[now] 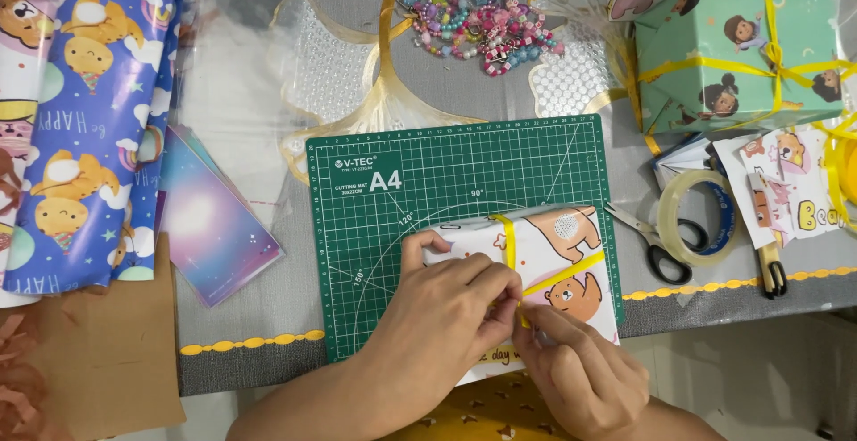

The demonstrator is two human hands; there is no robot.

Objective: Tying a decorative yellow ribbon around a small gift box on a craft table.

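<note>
Lying under both hands (500,334), ribboned gift (558,262)

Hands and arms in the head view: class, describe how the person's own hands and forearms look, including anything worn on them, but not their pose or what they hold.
Both the left hand and the right hand are bare: no gloves, rings or bracelets show. Both forearms are bare to the frame's edge, with no sleeves or watch in view. The fingernails are short and unpainted as far as can be seen.

Left hand (446,312) hides the wrapped gift's (571,262) left half.
</note>
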